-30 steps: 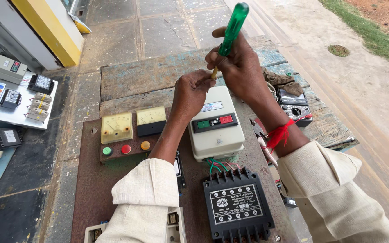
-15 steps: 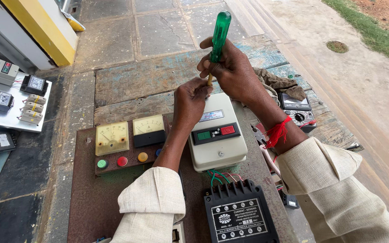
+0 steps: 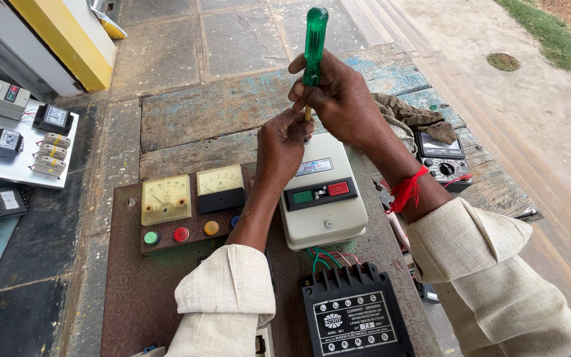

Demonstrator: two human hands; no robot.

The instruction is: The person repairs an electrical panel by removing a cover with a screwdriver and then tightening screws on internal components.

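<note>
1. Rusty panel board lay on a stone floor, a cream starter box at its middle.
2. Right hand gripped a green screwdriver upright at the box's far edge.
3. Left hand pinched the shaft's tip there.
4. Two meters sat to the left.

Right hand gripping green screwdriver, left hand steadying cream starter box
</note>
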